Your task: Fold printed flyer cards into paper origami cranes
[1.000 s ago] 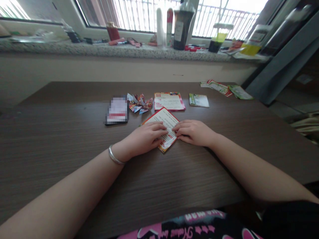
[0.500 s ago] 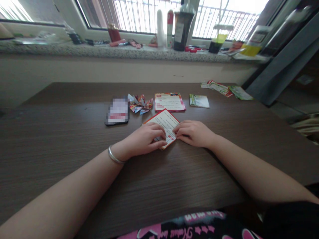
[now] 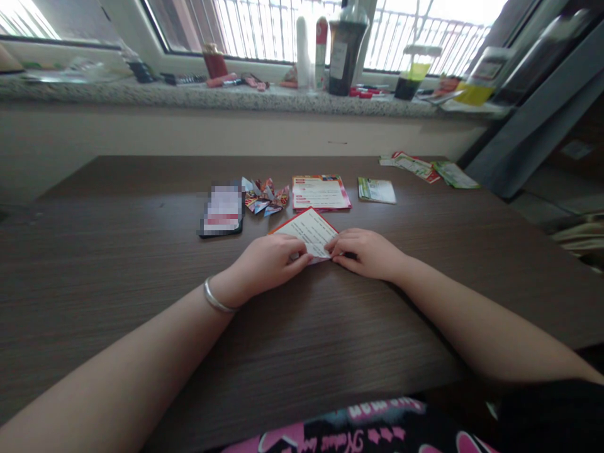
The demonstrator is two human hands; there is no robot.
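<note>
On the dark wooden table lies a square of printed paper (image 3: 311, 225), turned like a diamond, with a thin red border. Its near corner is lifted and bent along a crease across the middle. My left hand (image 3: 278, 259), with a silver bangle at the wrist, pinches the bent edge between thumb and fingers. At the right corner my right hand (image 3: 363, 251) grips the paper, fingers curled over it. Just behind are a folded paper piece with several points (image 3: 267, 197) and a stack of printed sheets (image 3: 321, 192).
A phone with a blurred screen (image 3: 221, 211) lies to the left. Small green-and-white papers (image 3: 377, 190) sit right of the stack, and more paper strips (image 3: 415, 168) lie at the far right. Bottles, including a dark one (image 3: 342, 56), stand along the granite windowsill (image 3: 264, 97).
The paper's near corner, flat on the table before, is now bent up along the middle crease. My left fingers have closed on that edge; my right hand has barely moved.
</note>
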